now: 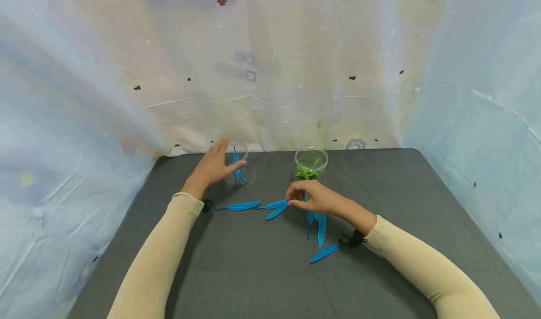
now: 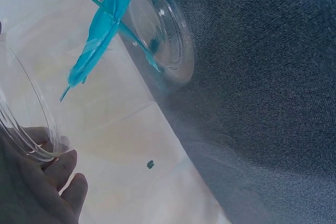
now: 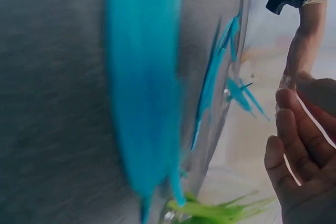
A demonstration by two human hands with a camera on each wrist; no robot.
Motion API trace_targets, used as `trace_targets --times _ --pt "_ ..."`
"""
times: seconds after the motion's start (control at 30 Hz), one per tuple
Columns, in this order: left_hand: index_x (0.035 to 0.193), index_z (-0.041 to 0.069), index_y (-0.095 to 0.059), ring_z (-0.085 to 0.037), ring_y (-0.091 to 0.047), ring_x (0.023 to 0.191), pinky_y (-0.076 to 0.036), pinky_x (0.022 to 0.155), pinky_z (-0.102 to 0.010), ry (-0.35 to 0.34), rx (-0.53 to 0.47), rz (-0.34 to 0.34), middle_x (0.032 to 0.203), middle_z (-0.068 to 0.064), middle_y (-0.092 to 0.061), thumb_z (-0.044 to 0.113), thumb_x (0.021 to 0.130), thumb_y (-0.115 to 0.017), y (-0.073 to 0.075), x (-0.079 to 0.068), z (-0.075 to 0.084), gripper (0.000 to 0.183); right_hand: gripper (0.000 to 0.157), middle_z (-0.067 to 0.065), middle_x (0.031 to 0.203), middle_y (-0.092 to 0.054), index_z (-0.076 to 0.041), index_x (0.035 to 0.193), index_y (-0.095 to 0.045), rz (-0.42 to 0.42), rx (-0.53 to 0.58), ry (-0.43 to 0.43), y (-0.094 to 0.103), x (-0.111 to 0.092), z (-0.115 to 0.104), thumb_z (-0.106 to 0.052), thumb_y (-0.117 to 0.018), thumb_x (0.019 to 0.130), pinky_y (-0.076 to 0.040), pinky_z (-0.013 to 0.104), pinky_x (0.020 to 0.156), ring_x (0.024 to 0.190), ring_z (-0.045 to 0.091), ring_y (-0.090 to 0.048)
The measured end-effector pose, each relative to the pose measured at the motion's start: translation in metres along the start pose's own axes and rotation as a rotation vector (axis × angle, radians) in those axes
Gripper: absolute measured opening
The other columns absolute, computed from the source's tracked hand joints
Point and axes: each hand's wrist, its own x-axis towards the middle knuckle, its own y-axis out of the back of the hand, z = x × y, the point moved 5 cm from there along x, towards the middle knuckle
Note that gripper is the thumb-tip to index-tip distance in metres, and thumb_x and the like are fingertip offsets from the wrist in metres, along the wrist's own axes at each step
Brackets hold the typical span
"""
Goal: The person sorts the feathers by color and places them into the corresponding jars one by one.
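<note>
My left hand [image 1: 213, 166] grips the left clear jar [image 1: 244, 174] by its side near the rim, thumb in front. Blue feathers [image 2: 105, 30] stand inside this jar. My right hand [image 1: 314, 196] hovers over the table with fingers bent and thumb close to the fingertips; nothing shows between them in the right wrist view. By its fingertips lie two blue feathers [image 1: 275, 208], and another feather [image 1: 243, 206] is farther left. More blue feathers [image 1: 321, 229] lie beneath and in front of the right hand, partly hidden by it.
A second clear jar [image 1: 311, 158] holding green feathers [image 1: 305, 172] stands behind the right hand. One blue feather [image 1: 324, 253] lies by the right wrist. The dark grey table [image 1: 253, 281] ends at a pale patterned curtain [image 1: 287, 74].
</note>
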Motion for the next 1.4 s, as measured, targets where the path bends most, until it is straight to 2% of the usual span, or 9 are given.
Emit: trace_targets --times 0.27,0.4,0.6,0.83,1.1,1.4 --pt "0.172 0.001 -0.01 -0.044 -0.014 0.164 -0.018 0.132 -0.063 -0.006 -0.006 0.003 0.178 -0.023 -0.011 0.073 0.101 -0.058 0.001 0.0 -0.002 0.112 0.01 -0.003 0.106 -0.069 -0.01 0.112 -0.076 -0.063 -0.032 0.029 -0.004 -0.025 0.009 -0.013 -0.076 0.103 -0.061 0.046 0.083 0.094 0.011 -0.065" --pt "0.173 0.002 -0.009 -0.043 -0.014 0.164 -0.017 0.133 -0.063 -0.003 -0.013 0.0 0.178 -0.023 -0.01 0.072 0.101 -0.058 0.002 -0.002 -0.002 0.112 0.01 -0.004 0.107 -0.07 -0.011 0.111 -0.077 -0.088 -0.064 0.042 -0.007 -0.034 0.013 -0.014 -0.077 0.102 -0.06 0.045 0.089 0.097 0.019 -0.066" --pt "0.173 0.002 -0.008 -0.043 -0.013 0.164 -0.015 0.133 -0.062 -0.004 -0.011 -0.002 0.178 -0.023 -0.01 0.071 0.102 -0.058 0.002 -0.002 -0.001 0.111 0.011 -0.009 0.112 -0.069 -0.017 0.113 -0.078 -0.169 -0.121 -0.022 -0.013 -0.046 0.017 -0.019 -0.077 0.102 -0.056 0.043 0.1 0.105 0.021 -0.064" --pt "0.173 0.003 -0.007 -0.043 -0.013 0.164 -0.017 0.133 -0.063 0.006 -0.008 -0.007 0.179 -0.022 -0.009 0.072 0.101 -0.058 0.001 -0.002 -0.001 0.111 0.015 -0.009 0.114 -0.067 -0.022 0.114 -0.078 -0.239 -0.169 -0.029 -0.018 -0.053 0.016 -0.021 -0.081 0.099 -0.054 0.039 0.096 0.109 0.016 -0.059" --pt "0.173 0.002 -0.008 -0.044 -0.013 0.164 -0.016 0.133 -0.063 0.004 -0.013 0.0 0.178 -0.023 -0.01 0.071 0.102 -0.059 0.001 -0.003 0.0 0.111 0.013 -0.006 0.111 -0.067 -0.019 0.111 -0.077 -0.234 -0.19 0.003 -0.018 -0.055 0.015 -0.018 -0.081 0.099 -0.048 0.035 0.087 0.099 0.021 -0.054" --pt "0.172 0.001 -0.01 -0.044 -0.013 0.164 -0.016 0.133 -0.063 0.0 -0.018 0.005 0.178 -0.023 -0.011 0.07 0.102 -0.059 0.001 -0.002 0.002 0.111 0.007 -0.007 0.106 -0.063 -0.023 0.102 -0.077 -0.239 -0.194 0.011 -0.02 -0.053 0.019 -0.018 -0.081 0.099 -0.046 0.03 0.083 0.094 0.016 -0.051"
